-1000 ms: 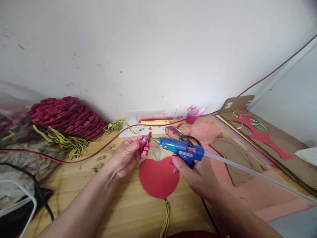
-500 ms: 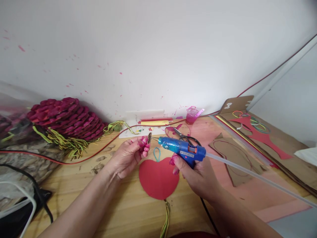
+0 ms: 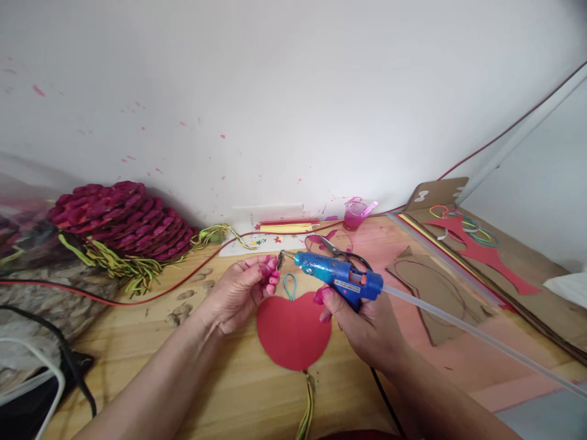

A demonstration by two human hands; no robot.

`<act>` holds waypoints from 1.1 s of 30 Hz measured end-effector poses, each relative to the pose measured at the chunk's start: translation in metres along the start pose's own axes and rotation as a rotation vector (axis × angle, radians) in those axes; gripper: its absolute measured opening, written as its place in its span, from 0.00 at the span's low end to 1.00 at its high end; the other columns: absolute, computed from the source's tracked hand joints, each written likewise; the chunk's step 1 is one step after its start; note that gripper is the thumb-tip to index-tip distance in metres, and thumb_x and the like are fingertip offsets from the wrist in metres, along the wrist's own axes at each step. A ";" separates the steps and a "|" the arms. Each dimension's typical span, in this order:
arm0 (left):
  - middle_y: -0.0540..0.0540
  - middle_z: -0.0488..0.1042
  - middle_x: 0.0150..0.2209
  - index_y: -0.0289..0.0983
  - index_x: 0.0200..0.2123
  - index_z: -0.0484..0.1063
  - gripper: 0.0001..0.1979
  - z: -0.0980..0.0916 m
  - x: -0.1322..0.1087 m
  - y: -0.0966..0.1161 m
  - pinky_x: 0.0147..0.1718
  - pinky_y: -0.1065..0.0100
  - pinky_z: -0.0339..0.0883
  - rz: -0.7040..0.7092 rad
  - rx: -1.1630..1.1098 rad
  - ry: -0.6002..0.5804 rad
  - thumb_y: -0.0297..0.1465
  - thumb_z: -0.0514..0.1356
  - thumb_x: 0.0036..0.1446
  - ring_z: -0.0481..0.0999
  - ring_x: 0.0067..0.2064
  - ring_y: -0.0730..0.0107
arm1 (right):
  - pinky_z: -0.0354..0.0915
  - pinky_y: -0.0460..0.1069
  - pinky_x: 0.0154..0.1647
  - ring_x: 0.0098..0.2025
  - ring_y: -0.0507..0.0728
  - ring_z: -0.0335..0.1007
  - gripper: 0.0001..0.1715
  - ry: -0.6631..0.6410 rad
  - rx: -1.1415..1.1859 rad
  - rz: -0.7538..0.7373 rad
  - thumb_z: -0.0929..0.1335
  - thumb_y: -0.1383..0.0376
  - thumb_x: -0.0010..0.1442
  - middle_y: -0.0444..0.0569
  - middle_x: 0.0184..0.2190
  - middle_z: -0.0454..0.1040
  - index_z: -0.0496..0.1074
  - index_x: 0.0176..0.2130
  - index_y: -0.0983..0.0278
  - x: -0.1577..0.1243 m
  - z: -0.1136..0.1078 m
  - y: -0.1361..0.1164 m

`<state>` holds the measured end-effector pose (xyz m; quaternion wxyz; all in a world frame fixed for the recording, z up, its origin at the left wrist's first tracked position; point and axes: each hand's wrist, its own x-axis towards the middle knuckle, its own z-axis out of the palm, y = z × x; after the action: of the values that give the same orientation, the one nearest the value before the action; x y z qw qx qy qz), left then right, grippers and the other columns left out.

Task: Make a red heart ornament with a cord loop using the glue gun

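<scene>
Between thumb and fingertips, my left hand point(image 3: 245, 284) pinches a small dark brown piece point(image 3: 280, 261). My right hand point(image 3: 362, 324) is wrapped round the handle of a blue glue gun point(image 3: 332, 272), whose nozzle points left at the small piece and meets or nearly meets it. A long clear glue stick point(image 3: 458, 321) sticks out of the gun's back. Below and between the hands, a red apple-shaped cutout point(image 3: 294, 333) lies flat, with a teal loop point(image 3: 290, 286) at its top and a yellow-green tassel point(image 3: 306, 409) at its bottom. Pink stains mark the fingertips.
Magenta layered pieces point(image 3: 123, 220) with yellow-green tassels are stacked at the left, near a bag of brown pieces point(image 3: 59, 299). A red cord point(image 3: 183, 281) crosses the table. Scissors point(image 3: 343, 252), a pink cup point(image 3: 354, 216) and cardboard point(image 3: 440, 299) lie behind and right.
The small piece in my left hand has tilted and shifted slightly right. The glue gun has moved slightly right and its nozzle now sits near the piece's upper part.
</scene>
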<state>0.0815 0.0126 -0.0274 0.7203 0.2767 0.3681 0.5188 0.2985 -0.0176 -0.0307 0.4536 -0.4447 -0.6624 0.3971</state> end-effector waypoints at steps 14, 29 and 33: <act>0.48 0.72 0.23 0.30 0.27 0.76 0.16 0.000 0.002 -0.001 0.21 0.80 0.67 0.001 -0.001 -0.007 0.30 0.77 0.39 0.69 0.23 0.81 | 0.69 0.49 0.28 0.26 0.55 0.74 0.13 -0.011 -0.085 -0.024 0.67 0.56 0.65 0.46 0.25 0.75 0.73 0.34 0.62 -0.001 -0.002 0.001; 0.48 0.72 0.24 0.30 0.28 0.77 0.17 0.001 0.000 0.000 0.21 0.79 0.67 -0.004 0.002 0.011 0.31 0.78 0.37 0.69 0.23 0.80 | 0.68 0.49 0.28 0.26 0.54 0.72 0.12 -0.001 -0.092 -0.042 0.67 0.56 0.66 0.45 0.27 0.74 0.71 0.36 0.62 0.000 -0.001 0.001; 0.48 0.72 0.24 0.30 0.28 0.77 0.17 0.000 0.001 -0.001 0.21 0.79 0.66 0.000 0.002 0.006 0.31 0.78 0.38 0.69 0.24 0.80 | 0.68 0.48 0.28 0.26 0.53 0.72 0.12 0.001 -0.083 -0.027 0.67 0.56 0.66 0.45 0.27 0.75 0.72 0.36 0.62 0.000 -0.001 0.003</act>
<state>0.0822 0.0130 -0.0278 0.7190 0.2757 0.3707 0.5193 0.3000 -0.0165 -0.0327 0.4405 -0.4541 -0.6841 0.3630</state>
